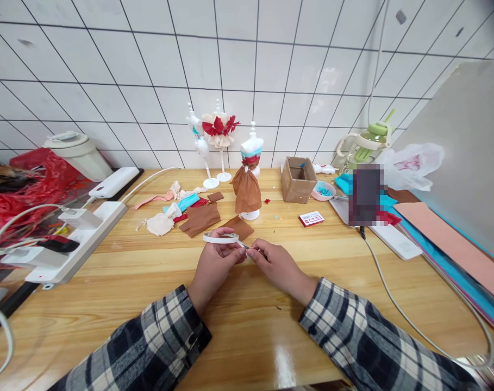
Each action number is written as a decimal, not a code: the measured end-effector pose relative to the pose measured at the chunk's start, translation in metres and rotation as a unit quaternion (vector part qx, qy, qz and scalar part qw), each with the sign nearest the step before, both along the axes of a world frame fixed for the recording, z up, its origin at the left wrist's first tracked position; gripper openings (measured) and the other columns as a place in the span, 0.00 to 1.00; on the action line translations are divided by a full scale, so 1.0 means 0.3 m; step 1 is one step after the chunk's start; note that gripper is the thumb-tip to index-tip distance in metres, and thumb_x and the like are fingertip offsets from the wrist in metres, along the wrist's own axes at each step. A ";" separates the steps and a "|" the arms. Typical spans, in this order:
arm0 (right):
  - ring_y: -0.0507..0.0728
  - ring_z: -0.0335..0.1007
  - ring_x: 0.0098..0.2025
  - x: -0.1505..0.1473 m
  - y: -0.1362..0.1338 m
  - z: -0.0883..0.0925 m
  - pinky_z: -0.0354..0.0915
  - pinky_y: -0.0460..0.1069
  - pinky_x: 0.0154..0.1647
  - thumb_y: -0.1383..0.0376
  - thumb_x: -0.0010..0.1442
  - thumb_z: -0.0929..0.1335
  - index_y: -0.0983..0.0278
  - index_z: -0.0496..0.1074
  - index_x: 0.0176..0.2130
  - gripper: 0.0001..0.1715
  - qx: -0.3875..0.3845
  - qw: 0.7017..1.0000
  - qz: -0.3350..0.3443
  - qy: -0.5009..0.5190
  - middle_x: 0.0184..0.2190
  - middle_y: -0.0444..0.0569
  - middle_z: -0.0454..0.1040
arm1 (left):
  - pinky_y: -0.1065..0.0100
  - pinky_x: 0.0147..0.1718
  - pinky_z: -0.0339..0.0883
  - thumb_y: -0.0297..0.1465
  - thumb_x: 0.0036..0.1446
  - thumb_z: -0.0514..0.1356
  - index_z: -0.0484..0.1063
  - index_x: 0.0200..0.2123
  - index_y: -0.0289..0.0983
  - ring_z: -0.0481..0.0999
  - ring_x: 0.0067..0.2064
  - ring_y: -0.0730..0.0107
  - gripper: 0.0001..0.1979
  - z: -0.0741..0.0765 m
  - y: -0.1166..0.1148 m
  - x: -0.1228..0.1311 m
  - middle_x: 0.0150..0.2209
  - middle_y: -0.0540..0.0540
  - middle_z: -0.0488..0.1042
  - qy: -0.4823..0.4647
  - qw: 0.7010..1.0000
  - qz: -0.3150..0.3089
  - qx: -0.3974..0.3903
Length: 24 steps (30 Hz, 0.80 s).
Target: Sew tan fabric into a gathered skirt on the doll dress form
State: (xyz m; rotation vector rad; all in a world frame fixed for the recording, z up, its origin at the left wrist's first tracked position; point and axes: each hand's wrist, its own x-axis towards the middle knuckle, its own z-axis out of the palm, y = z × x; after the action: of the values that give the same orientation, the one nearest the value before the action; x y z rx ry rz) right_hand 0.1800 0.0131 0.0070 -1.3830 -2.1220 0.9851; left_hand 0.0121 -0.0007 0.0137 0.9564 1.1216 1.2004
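Left hand (219, 259) grasping white tape roll (221, 239) above wooden surface (247, 315) — tape strip running down to fingertips. Right hand (273, 263) just beside, thumb and forefinger pinched at strip's end. Brown cloth pieces (201, 219) just beyond hands; brown-skirted dress form (248, 189) upright behind — cardboard box (299, 183) to its right.

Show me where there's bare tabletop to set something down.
Bare wood lies between the power strip and left hand, and between the right hand and the white slab. It's crowded with fabric scraps left of the brown-skirted mannequin and stacked sheets at right.
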 end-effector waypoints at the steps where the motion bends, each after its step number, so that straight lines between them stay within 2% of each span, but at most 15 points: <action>1: 0.53 0.66 0.30 0.007 0.002 0.004 0.56 0.46 0.31 0.52 0.65 0.58 0.60 0.67 0.37 0.18 -0.004 1.000 0.000 -0.010 0.28 0.43 0.72 | 0.70 0.32 0.71 0.30 0.44 0.69 0.60 0.45 0.39 0.75 0.29 0.73 0.26 0.001 0.000 -0.001 0.27 0.54 0.73 0.000 1.000 -0.002 0.006; 5: 0.55 0.68 0.32 0.045 0.022 0.016 0.56 0.47 0.31 0.49 0.61 0.63 0.60 0.68 0.42 0.19 0.004 0.997 -0.035 -0.061 0.33 0.46 0.75 | 0.71 0.32 0.71 0.29 0.44 0.68 0.60 0.46 0.39 0.74 0.28 0.75 0.27 0.005 0.000 -0.005 0.27 0.55 0.72 -0.002 1.000 -0.002 0.017; 7: 0.55 0.67 0.31 0.059 0.034 0.020 0.56 0.47 0.31 0.54 0.60 0.65 0.60 0.68 0.42 0.15 0.033 0.994 -0.085 -0.067 0.32 0.46 0.75 | 0.71 0.31 0.70 0.29 0.45 0.68 0.59 0.47 0.39 0.74 0.28 0.76 0.27 0.008 -0.001 -0.004 0.27 0.55 0.72 0.000 1.000 -0.002 0.015; 9: 0.54 0.67 0.30 0.062 0.038 0.024 0.57 0.47 0.32 0.59 0.61 0.63 0.61 0.69 0.38 0.10 0.067 0.991 -0.114 -0.021 0.30 0.45 0.74 | 0.72 0.31 0.70 0.29 0.46 0.67 0.59 0.47 0.38 0.74 0.28 0.76 0.27 0.009 -0.003 -0.001 0.27 0.55 0.72 0.004 1.000 -0.011 0.017; 13: 0.54 0.68 0.36 0.030 0.014 0.032 0.61 0.47 0.36 0.59 0.59 0.66 0.62 0.71 0.35 0.09 0.090 0.989 -0.058 0.104 0.33 0.46 0.74 | 0.72 0.30 0.69 0.30 0.46 0.68 0.58 0.47 0.39 0.75 0.27 0.75 0.28 0.004 -0.008 0.005 0.28 0.53 0.73 0.027 0.998 -0.043 0.030; 17: 0.54 0.69 0.36 -0.002 -0.010 0.030 0.62 0.48 0.37 0.63 0.55 0.69 0.62 0.73 0.36 0.07 0.088 0.989 -0.051 0.109 0.33 0.46 0.74 | 0.70 0.32 0.70 0.31 0.47 0.68 0.58 0.48 0.39 0.77 0.30 0.72 0.28 -0.007 -0.012 0.010 0.32 0.51 0.74 0.046 0.996 -0.070 0.036; 20: 0.54 0.68 0.34 -0.007 -0.007 0.023 0.62 0.47 0.36 0.65 0.55 0.69 0.62 0.73 0.32 0.03 0.102 0.987 -0.061 0.110 0.31 0.46 0.73 | 0.70 0.32 0.70 0.31 0.48 0.68 0.57 0.49 0.39 0.76 0.30 0.72 0.28 -0.011 -0.016 0.014 0.33 0.50 0.75 0.055 0.995 -0.080 0.035; 24: 0.53 0.67 0.33 0.001 0.002 0.019 0.62 0.47 0.35 0.64 0.56 0.68 0.63 0.73 0.32 0.05 0.115 0.983 -0.063 0.125 0.30 0.46 0.72 | 0.70 0.31 0.70 0.32 0.48 0.68 0.58 0.50 0.39 0.76 0.29 0.73 0.29 -0.005 -0.021 0.011 0.35 0.48 0.75 0.051 0.994 -0.085 0.037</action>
State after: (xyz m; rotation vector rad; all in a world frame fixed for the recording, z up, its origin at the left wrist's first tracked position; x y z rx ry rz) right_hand 0.1802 0.0137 0.0127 -1.1957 -1.8737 0.7889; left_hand 0.0154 -0.0070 0.0120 1.1584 1.0575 1.0705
